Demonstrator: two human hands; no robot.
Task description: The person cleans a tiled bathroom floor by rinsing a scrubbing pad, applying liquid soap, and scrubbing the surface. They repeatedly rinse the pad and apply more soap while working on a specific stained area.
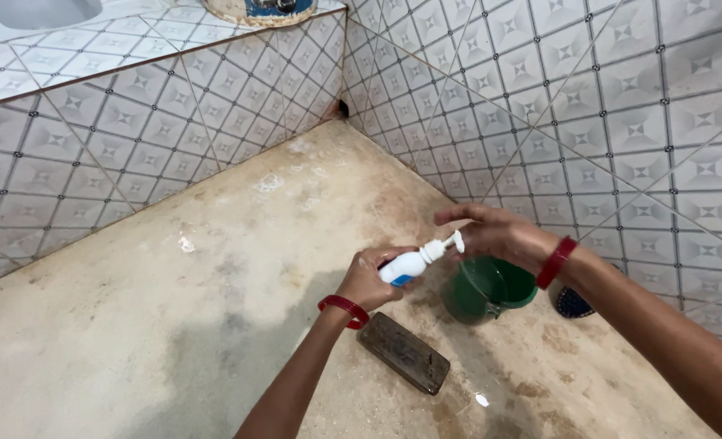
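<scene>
My left hand (370, 278) grips a small white bottle with a blue label (405, 265), held tilted over the stained floor. My right hand (495, 233) has its fingers on the bottle's white nozzle cap (452, 243). Both wrists wear red bangles. Just below my right hand stands a green plastic mug (491, 289) on the floor. A dark brown rectangular block (404, 352) lies on the floor under my left wrist.
A stained beige floor (174, 309) meets patterned grey tiled walls (604, 106) in a corner. A raised tiled platform (133, 97) rises at the left. A dark round patterned object (574, 302) lies by the right wall.
</scene>
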